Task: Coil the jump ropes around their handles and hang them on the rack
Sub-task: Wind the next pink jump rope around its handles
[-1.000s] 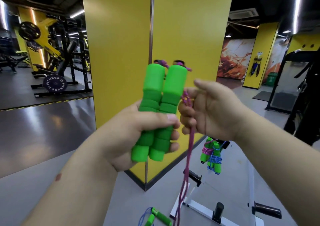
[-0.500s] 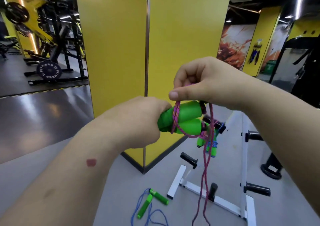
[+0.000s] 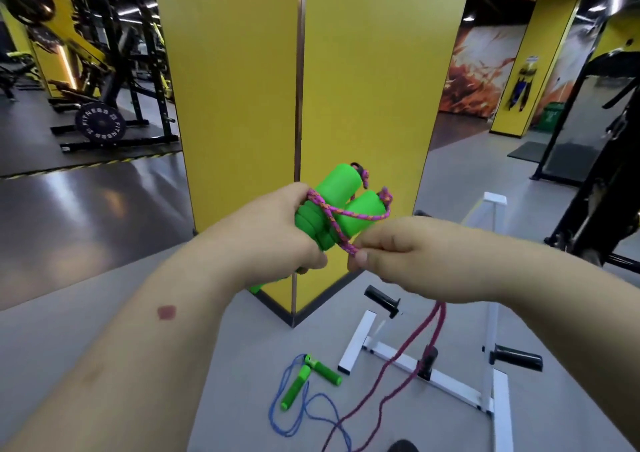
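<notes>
Left hand [image 3: 273,233] clamps my paired green handles [image 3: 341,206]; right hand [image 3: 408,257], at 3 o'clock, pinches the pink rope [image 3: 346,242]; slackening risks unravelling the crossed wrap.

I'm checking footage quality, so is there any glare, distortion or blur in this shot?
Head view: wide-angle lens bows the yellow pillar; ceiling lights glare off the glossy dark floor; pink rope and green handles are sharp; far gym equipment is softer.

Dim gym, floor glare, wide-angle edge distortion
</notes>
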